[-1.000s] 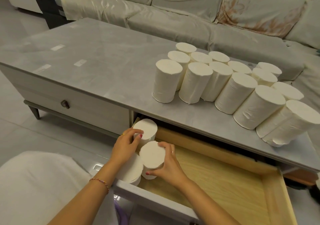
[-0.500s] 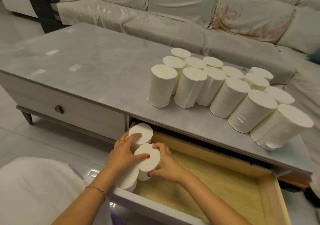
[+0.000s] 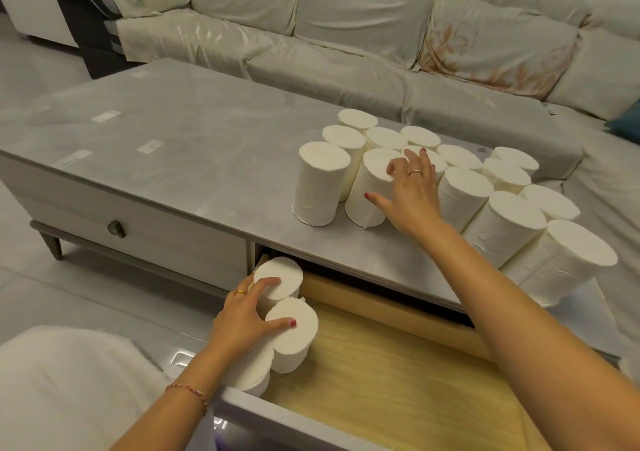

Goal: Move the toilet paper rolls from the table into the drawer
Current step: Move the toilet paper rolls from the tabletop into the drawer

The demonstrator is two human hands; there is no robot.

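Several white toilet paper rolls (image 3: 498, 228) stand packed together on the right half of the grey table (image 3: 194, 159). My right hand (image 3: 412, 190) reaches over them, its fingers spread around the second roll from the left (image 3: 370, 190), thumb on its side, fingertips on its top. Below the tabletop the wooden drawer (image 3: 398, 374) is pulled out. Three rolls stand in its left corner: a back one (image 3: 278, 277), a middle one (image 3: 294, 336) and a front one (image 3: 251, 371). My left hand (image 3: 246, 315) lies flat over these, fingers apart.
A covered sofa (image 3: 346, 34) runs behind and to the right of the table. A shut drawer with a round knob (image 3: 116, 229) sits at the left. A white cushion (image 3: 69, 388) lies at the lower left, over tiled floor.
My right hand has left the rolls in the drawer and risen to the table, onto a roll in the front row. My left hand stays on the drawer rolls.
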